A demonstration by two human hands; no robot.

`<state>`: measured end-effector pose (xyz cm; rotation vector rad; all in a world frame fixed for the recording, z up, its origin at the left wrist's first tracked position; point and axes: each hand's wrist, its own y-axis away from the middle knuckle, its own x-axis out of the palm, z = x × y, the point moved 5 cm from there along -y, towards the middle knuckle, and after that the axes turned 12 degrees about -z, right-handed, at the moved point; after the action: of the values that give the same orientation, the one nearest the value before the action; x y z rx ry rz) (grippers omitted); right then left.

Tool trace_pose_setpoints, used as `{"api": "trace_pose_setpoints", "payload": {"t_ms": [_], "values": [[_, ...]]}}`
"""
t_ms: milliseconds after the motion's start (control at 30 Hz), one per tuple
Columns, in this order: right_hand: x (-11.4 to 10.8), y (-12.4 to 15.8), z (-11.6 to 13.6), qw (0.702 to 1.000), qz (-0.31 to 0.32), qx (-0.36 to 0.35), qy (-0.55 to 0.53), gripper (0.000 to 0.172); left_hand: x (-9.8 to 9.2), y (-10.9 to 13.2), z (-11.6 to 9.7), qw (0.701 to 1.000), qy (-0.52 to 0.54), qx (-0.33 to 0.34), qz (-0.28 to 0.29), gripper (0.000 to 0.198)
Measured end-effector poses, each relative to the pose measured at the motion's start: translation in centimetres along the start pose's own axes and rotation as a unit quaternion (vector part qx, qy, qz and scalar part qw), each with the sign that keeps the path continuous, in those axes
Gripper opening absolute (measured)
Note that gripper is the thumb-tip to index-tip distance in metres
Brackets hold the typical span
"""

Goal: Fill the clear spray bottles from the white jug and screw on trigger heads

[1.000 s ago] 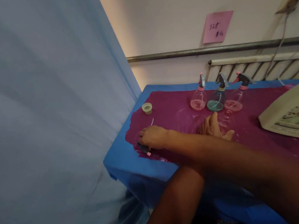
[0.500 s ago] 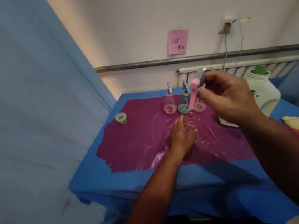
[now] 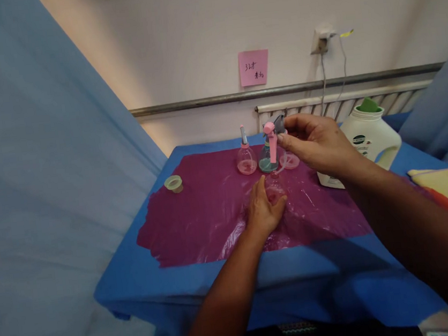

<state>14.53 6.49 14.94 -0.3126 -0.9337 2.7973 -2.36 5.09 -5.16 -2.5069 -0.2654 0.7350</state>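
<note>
The left hand (image 3: 262, 211) holds a clear bottle (image 3: 275, 190) on the purple sheet (image 3: 197, 219). The right hand (image 3: 318, 144) holds a pink spray top (image 3: 272, 140) just above it, near three small spray bottles (image 3: 246, 157).

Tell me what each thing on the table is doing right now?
Clear bottle: upright, top off, gripped by left hand.
Spray top: off the bottle, held above it by right hand.
Three spray bottles: upright, tops on, a little liquid inside.
Jug: green cap on.
Small cup: upright.
</note>
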Motion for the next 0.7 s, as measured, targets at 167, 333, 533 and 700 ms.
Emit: {"api": "trace_pose_setpoints", "payload": {"t_ms": [167,333,533,700], "values": [[0.6,0.1,-2.4,1.000,0.018,0.013,0.011,0.030,0.0,-0.1,-0.2,1.000,-0.007,-0.003,0.010,0.092],[2.8,2.2,-8.3,0.988,0.045,0.123,-0.078,0.044,-0.3,-0.4,-1.0,0.999,-0.013,-0.037,0.015,0.088],[3.1,5.7,-12.6,0.969,0.050,0.195,-0.143,0.048,-0.2,-0.1,-0.8,0.999,0.000,-0.033,0.005,0.091],[2.6,6.6,-13.7,0.968,0.081,0.173,-0.160,0.048,0.0,0.1,-0.4,1.000,0.004,-0.025,0.003,0.091]]}}
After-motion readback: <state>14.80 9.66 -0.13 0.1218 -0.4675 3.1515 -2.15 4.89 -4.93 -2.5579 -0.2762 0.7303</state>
